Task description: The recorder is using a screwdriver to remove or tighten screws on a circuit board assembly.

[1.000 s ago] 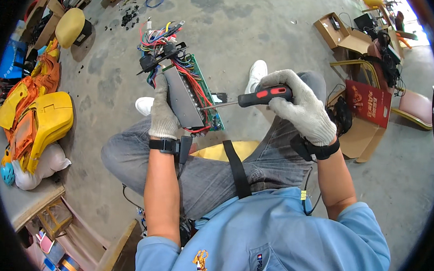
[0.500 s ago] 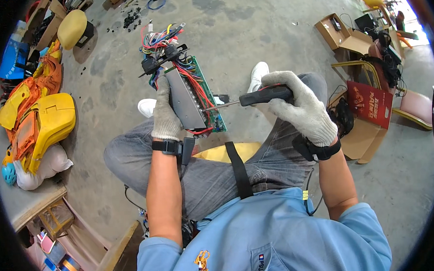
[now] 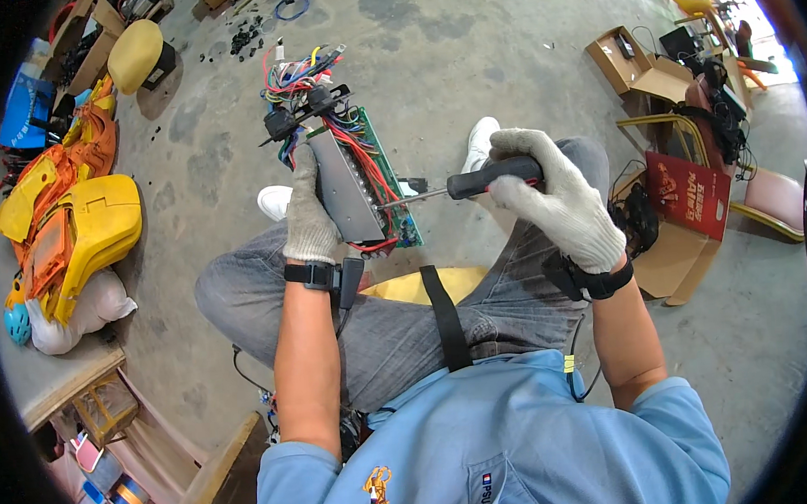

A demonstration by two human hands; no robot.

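Right grip [image 3: 559,200] is clamped round the black-handled screwdriver [image 3: 493,178]; left grip [image 3: 308,211] is clamped on the circuit unit [image 3: 345,193] along its left side. Unit sits left of centre in the frame, held up over the floor [image 3: 414,71], no support visible under it. Screwdriver tip is at the right edge of the unit's grey face, by the red wires [image 3: 360,151]; can't tell if it's seated. Looks like screw work: I'd line the shaft up square to the screw, push along the axis, turn slowly, and brace with the left against that push. Main risk is a slip into the wires or the green board [image 3: 378,145]. Mind the loose wire bundle [image 3: 301,76] at the top end, could snag. Further out: white shoe [image 3: 482,143] just right of centre, red carton [image 3: 689,199] at right, yellow shell [image 3: 105,224] at left, blue cable coil [image 3: 291,6] at upper edge.
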